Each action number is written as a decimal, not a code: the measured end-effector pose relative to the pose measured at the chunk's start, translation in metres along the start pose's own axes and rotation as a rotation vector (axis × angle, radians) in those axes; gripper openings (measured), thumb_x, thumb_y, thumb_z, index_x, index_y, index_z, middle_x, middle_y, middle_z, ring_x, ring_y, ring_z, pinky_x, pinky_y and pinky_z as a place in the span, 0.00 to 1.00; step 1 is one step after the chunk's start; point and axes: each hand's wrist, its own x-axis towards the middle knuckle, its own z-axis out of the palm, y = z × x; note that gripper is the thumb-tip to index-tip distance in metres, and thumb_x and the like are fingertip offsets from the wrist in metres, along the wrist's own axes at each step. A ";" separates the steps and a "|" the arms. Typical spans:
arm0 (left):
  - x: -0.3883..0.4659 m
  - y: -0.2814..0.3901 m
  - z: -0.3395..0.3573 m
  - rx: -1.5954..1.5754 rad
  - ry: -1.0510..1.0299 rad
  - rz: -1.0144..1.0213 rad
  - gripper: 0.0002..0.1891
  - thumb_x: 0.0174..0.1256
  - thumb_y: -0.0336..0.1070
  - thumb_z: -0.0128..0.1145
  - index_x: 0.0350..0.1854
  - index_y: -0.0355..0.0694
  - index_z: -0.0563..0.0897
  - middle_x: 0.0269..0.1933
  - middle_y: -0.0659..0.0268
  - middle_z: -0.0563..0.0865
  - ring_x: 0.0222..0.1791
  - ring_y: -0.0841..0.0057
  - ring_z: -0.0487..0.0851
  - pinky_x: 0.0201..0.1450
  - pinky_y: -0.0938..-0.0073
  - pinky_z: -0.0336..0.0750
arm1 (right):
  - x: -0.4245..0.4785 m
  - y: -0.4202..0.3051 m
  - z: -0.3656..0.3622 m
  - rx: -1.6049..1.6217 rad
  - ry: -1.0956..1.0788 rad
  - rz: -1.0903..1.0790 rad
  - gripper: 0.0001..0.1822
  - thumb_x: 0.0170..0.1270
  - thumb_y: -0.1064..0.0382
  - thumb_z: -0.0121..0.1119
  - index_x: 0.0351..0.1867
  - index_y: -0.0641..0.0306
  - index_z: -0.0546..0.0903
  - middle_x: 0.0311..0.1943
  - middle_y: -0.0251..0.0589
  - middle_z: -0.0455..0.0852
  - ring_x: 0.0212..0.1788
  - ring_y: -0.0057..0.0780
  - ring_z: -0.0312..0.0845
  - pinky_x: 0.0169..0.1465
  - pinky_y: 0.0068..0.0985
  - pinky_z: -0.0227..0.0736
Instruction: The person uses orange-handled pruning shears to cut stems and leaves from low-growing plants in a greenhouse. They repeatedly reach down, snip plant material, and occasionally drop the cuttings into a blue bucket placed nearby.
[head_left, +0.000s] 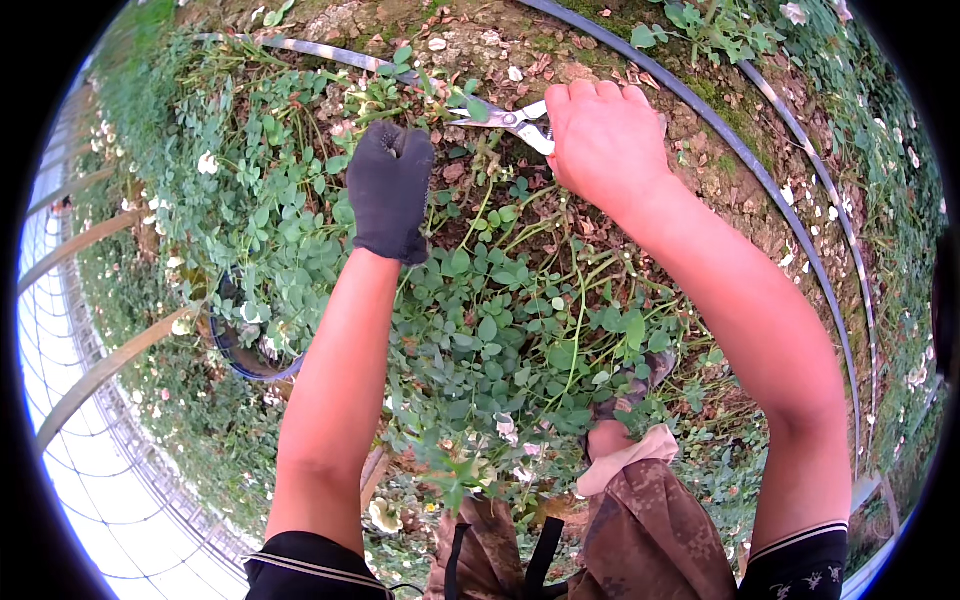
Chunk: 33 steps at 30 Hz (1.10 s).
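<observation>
Metal pruning shears are held in my bare right hand, at the upper middle of the view. Their blades point left and look parted, among rose leaves and stems. My left hand, in a dark knit glove, is curled at the near side of those stems, left of the blade tips. Its fingers hide whether a stem lies between them. Cut stem ends and leafy rose shoots spread below both hands.
A dark hose curves over the soil on the right; a striped one runs beyond it. Another pipe crosses behind the stems. At left lies a round dark container amid foliage. My legs are at the bottom.
</observation>
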 end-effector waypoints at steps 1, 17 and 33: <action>0.005 0.002 -0.004 0.027 0.042 0.081 0.12 0.59 0.40 0.60 0.29 0.35 0.76 0.28 0.65 0.80 0.27 0.76 0.72 0.36 0.72 0.71 | 0.003 -0.005 -0.003 -0.013 -0.025 -0.002 0.12 0.64 0.64 0.50 0.45 0.64 0.79 0.40 0.43 0.85 0.46 0.37 0.81 0.50 0.35 0.71; 0.002 0.026 0.007 0.167 -0.017 0.190 0.11 0.63 0.37 0.59 0.42 0.37 0.84 0.41 0.59 0.87 0.41 0.68 0.86 0.48 0.70 0.77 | 0.004 -0.002 -0.006 0.222 -0.214 0.024 0.10 0.61 0.64 0.52 0.40 0.65 0.79 0.33 0.45 0.87 0.37 0.40 0.86 0.41 0.39 0.79; 0.086 0.167 0.209 -0.035 -0.444 0.289 0.23 0.52 0.39 0.62 0.51 0.36 0.78 0.41 0.52 0.87 0.41 0.57 0.85 0.47 0.64 0.77 | -0.235 0.047 -0.028 0.969 -0.269 0.797 0.16 0.54 0.55 0.66 0.40 0.61 0.81 0.26 0.45 0.85 0.31 0.47 0.84 0.36 0.39 0.78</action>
